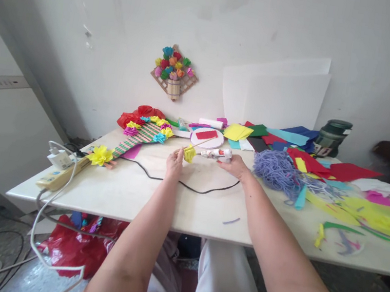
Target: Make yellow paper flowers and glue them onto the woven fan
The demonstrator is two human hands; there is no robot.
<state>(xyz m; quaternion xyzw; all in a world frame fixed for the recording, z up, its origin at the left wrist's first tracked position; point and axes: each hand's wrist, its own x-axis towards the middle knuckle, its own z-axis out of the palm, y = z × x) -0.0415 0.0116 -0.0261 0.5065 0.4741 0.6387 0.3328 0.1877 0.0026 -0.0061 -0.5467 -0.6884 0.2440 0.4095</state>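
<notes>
We list one white bench (156,204): black cable (192,186) mid-surface; beside it rightward, purple yarn (278,171), felt scraps (365,212); leftward, power strip (59,176).

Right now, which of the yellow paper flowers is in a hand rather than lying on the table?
The small yellow flower on a thin stick, pinched by the left hand. The bigger yellow flower lies on the table, untouched, far left.

A home craft corner: the white table (128,194) stands against a plain wall, coloured paper sheets (291,146) heaped on its far right, a paper-flower ornament (174,71) hung above, an extension socket (59,174) at its left edge.
</notes>
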